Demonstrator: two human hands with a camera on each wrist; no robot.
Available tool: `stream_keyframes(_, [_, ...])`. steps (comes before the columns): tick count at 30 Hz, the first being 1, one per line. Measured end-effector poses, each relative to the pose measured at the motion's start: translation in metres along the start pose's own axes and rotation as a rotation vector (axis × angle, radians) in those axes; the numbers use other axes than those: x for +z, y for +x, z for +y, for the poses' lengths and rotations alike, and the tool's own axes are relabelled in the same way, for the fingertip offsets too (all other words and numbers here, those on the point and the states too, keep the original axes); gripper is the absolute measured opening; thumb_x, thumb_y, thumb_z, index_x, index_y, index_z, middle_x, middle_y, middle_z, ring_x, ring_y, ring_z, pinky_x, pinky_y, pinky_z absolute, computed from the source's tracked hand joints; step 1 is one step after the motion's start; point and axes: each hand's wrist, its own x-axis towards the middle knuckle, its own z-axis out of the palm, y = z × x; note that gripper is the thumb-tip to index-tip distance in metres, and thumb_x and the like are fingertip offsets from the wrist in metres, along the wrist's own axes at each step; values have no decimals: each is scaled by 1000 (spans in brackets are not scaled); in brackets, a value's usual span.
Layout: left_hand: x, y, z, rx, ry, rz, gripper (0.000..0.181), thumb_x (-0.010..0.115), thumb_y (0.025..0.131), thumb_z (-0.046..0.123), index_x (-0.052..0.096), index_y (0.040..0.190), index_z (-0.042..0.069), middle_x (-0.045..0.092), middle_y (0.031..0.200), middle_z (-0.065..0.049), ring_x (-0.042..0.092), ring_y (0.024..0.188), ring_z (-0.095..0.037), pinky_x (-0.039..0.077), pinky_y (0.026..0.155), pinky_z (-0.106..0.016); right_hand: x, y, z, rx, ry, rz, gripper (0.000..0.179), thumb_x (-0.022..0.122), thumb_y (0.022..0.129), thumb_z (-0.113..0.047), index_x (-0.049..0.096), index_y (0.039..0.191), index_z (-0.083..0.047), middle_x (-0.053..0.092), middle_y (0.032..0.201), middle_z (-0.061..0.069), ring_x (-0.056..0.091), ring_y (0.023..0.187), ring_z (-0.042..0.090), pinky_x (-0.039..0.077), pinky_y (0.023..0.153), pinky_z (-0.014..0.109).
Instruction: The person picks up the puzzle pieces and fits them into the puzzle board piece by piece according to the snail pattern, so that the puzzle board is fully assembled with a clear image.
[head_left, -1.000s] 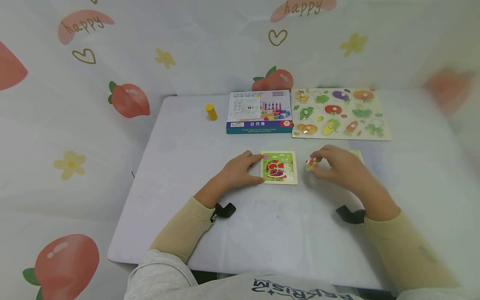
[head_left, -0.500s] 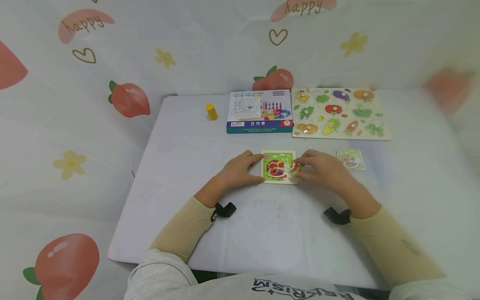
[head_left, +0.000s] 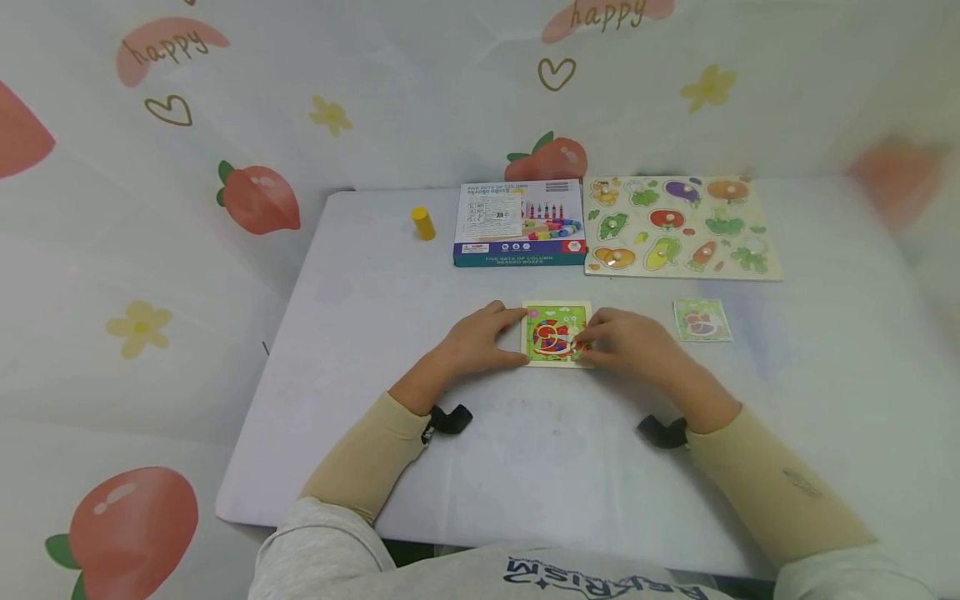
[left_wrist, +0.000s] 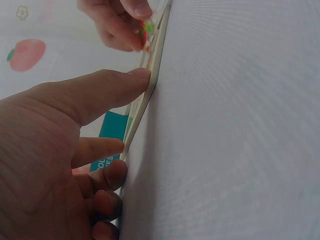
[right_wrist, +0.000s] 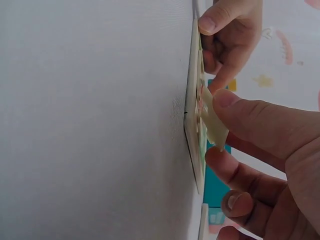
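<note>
A small wooden jigsaw puzzle board [head_left: 555, 303] with a red snail picture on green lies on the table before the person. The left hand [head_left: 480, 340] rests thumb and index fingertips on its left border, near the two corners. In the left wrist view, the thumb presses the board's pale edge [left_wrist: 156, 62]. From the right, the right hand [head_left: 637, 348] reaches over the board's lower right part. It pinches a puzzle piece [right_wrist: 215, 124] between thumb and fingers. In the right wrist view that piece is tilted, its lower edge right at the board's surface.
Right of the board lies a small square snail picture [head_left: 702, 321]. Behind stand a flat beaded-boxes carton [head_left: 517, 250] and a vegetable peg puzzle [head_left: 682, 242], side by side. A yellow cylinder [head_left: 423, 224] stands at the back left.
The right hand has moved left with the puzzle piece, from beside the board to over its lower right part, uncovering the square snail picture. The left hand has stayed put.
</note>
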Motion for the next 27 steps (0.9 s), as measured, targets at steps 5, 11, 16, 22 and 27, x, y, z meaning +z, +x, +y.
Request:
stream_keyframes(5, [0, 0, 0, 1, 7, -1, 81, 78, 87, 49, 46, 156, 22, 50, 108, -1, 50, 95, -17, 43, 76, -32, 3, 1, 0, -17, 10, 6, 27, 86, 86, -27, 83, 108, -12, 66, 102, 2, 59, 87, 18, 51, 78, 38])
stream_keyframes(11, [0, 0, 0, 2, 8, 2, 82, 79, 87, 49, 46, 156, 22, 51, 109, -1, 49, 95, -18, 43, 77, -32, 6, 2, -2, -23, -2, 9, 26, 87, 84, -26, 83, 106, -13, 63, 99, 1, 56, 83, 16, 48, 73, 35])
stream_keyframes(16, [0, 0, 0, -2, 10, -4, 82, 78, 87, 49, 46, 157, 22, 51, 109, -1, 50, 94, -18, 43, 76, -32, 7, 3, -4, 19, -9, -13, 26, 88, 84, -26, 83, 106, -13, 62, 99, 2, 54, 82, 17, 47, 72, 34])
stream_keyframes(22, [-1, 0, 1, -7, 7, -4, 81, 79, 87, 48, 46, 157, 22, 50, 108, -1, 49, 94, -17, 42, 75, -32, 4, 4, -4, 101, 64, -49, 26, 85, 87, -23, 82, 110, -12, 61, 94, 1, 52, 78, 17, 43, 69, 33])
stream_keyframes(27, [-1, 1, 1, -10, 4, -11, 81, 79, 87, 48, 46, 156, 21, 52, 112, -2, 50, 97, -17, 43, 79, -32, 3, 6, -1, 220, 197, -89, 22, 81, 91, -21, 82, 112, -13, 69, 97, 3, 56, 82, 19, 47, 74, 37])
